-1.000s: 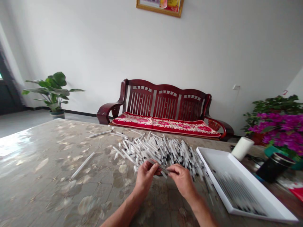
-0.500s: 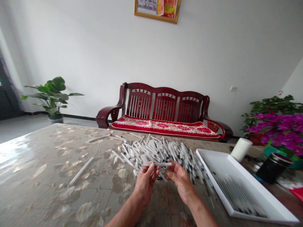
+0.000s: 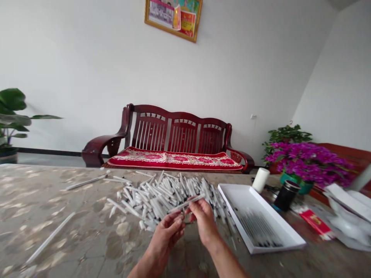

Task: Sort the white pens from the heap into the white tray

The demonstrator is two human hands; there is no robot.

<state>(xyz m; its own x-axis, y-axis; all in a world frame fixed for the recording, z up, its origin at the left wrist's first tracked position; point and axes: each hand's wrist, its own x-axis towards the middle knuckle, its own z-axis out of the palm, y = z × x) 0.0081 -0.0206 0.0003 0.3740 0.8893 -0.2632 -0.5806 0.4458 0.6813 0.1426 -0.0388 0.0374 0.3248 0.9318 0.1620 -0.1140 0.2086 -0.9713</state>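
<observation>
A white tube is pinched by the left hand and right hand, held close together just above the pile on the tabletop. If the grip slips, the tube could be lost among the others; a careless movement could jostle the tray.

Desk top mottled beige, blotched brown, glossy. Heaped white tubes, black-tipped. Tray plain white, dark streaks in rows inside. Wooden bench deep reddish-brown. Seat cushion crimson, cream floral pattern, lacy cream edging. Flowers vivid magenta; pot teal. Cup black. Picture frame gold.
</observation>
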